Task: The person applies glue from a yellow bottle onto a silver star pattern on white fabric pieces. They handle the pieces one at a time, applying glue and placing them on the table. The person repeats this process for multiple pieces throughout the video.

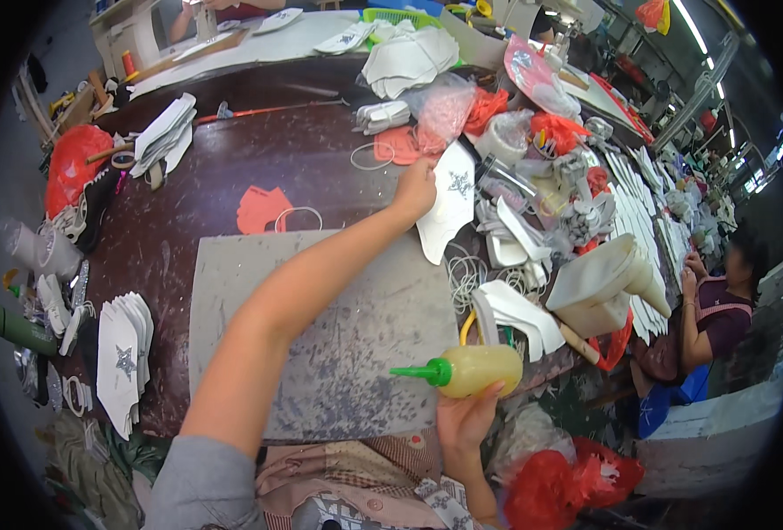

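My left arm stretches across the grey work board (259, 291). At its end my left hand (416, 188) is closed on the edge of a white cut piece (446, 221) with a dark glittery star on it. The piece is tilted above the board's far right corner. My right hand (466, 420) is wrapped round a squeeze bottle (484, 371) of yellowish liquid, held on its side. Its green nozzle (418, 372) points left over the board. Part of the right-hand fingers is hidden behind the bottle.
A stack of white star pieces (124, 362) lies at the left, another stack (163, 132) further back. Coral-coloured pieces (263, 208) lie beyond the board. At the right are a whitish plastic container (586, 287) and white curved pieces (524, 314). A co-worker (718, 300) sits at far right.
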Motion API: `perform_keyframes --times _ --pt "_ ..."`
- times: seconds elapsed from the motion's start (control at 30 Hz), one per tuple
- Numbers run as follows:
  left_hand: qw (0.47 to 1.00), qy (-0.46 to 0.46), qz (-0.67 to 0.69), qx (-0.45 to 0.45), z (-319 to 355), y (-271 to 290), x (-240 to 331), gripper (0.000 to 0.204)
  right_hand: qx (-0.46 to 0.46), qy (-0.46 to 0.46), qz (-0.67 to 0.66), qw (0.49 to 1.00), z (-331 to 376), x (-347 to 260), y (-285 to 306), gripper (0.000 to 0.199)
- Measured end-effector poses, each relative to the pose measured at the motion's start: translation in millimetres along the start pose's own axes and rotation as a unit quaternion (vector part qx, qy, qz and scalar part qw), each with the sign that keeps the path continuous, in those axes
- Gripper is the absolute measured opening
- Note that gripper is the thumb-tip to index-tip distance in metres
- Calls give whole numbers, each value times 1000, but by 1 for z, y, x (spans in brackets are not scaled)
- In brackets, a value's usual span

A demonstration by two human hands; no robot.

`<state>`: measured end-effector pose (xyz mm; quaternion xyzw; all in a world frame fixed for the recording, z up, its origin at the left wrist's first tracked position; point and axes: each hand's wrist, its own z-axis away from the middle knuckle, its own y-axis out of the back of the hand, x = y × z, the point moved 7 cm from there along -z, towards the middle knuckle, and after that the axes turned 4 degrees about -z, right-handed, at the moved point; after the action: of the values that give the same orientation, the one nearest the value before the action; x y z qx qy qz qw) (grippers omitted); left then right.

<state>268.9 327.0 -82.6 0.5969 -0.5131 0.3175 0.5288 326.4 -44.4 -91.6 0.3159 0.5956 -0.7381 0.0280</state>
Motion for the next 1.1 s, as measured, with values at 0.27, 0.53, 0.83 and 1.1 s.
perform_keyframes --times 0.27,0.53,0.83,1.1 --pt "971 -100 -195 -97 8 25 36 26 13 -1 -41 999 -6 -8 5 61" --pt "998 -19 52 4 225 268 90 25 31 12 -48 998 -7 -4 14 60" --pt "834 89 -499 215 388 502 23 45 -18 -19 10 1000 -14 -1 -4 56" --pt "721 -14 -633 281 386 450 42 29 -8 12 27 1000 -14 -6 -1 56"
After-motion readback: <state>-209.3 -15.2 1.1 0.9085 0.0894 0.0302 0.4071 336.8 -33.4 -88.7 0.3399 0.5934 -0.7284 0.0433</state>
